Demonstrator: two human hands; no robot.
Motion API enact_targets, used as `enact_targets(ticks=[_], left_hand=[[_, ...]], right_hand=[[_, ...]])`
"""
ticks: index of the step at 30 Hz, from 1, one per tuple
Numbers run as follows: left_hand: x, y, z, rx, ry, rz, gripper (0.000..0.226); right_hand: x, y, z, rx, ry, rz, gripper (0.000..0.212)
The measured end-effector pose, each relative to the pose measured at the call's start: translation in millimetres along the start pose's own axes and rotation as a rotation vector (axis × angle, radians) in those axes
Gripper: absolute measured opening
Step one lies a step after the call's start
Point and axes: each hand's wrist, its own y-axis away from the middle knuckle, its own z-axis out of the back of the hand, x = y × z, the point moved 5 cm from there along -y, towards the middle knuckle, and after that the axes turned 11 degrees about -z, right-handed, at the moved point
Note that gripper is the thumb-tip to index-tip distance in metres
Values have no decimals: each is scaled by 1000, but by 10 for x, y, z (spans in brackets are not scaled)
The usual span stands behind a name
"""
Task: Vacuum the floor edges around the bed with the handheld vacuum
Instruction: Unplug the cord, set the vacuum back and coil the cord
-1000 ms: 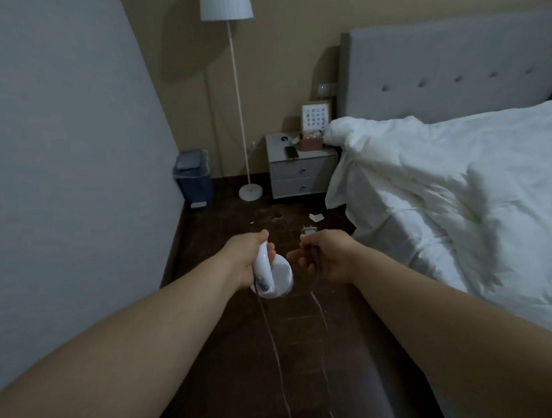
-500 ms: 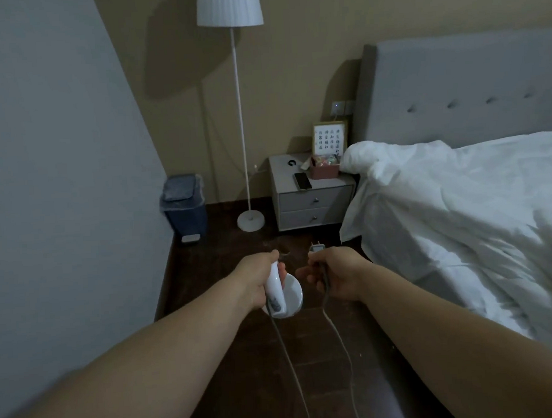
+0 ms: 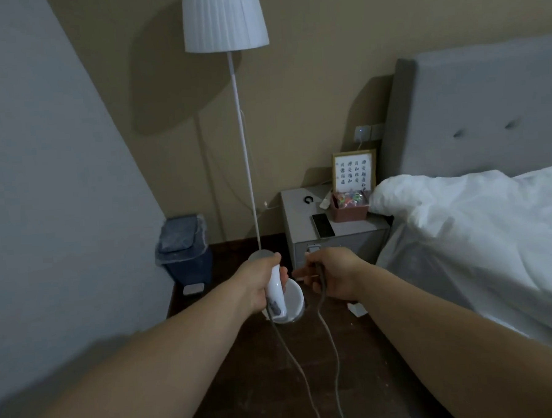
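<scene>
— Both arms have carried forward since half a second ago: the nightstand (image 3: pixel 333 234) and floor lamp (image 3: pixel 226 23) now loom much nearer, and the hands sit right in front of the drawer fronts.

— And the handheld vacuum (image 3: pixel 281 296)?

— White, with a slim handle and a round, pale body below it. The left hand (image 3: pixel 259 283) grips that handle, fingers wrapped round, thumb on top, holding it above the dark wooden floor (image 3: pixel 261 385) between wall and bed (image 3: pixel 477 239).

— The other hand?

— The right hand (image 3: pixel 332 276) is curled round the grey cord (image 3: pixel 320 292), plug (image 3: pixel 313 247) poking up past the fingers. Two strands hang down toward the camera.

— Around them?

— A blue bin (image 3: pixel 184 248) stands left by the wall; a phone (image 3: pixel 323 225) and pink box (image 3: pixel 349 206) lie on the nightstand.
</scene>
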Motion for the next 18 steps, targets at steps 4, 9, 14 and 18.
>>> enact_targets(ticks=[4, 9, 14, 18], left_hand=[[-438, -704, -174, -28, 0, -15, 25], [-895, -1675, -325, -27, 3, 1, 21], [-1312, -2575, -476, 26, -38, 46, 17], [-1723, -3387, -594, 74, -102, 68, 19]], right_hand=[[642, -455, 8, 26, 72, 12, 12], [1362, -1244, -41, 83, 103, 0, 15], [2051, -1901, -35, 77, 107, -9, 17], [2683, -2422, -48, 67, 72, -27, 20]])
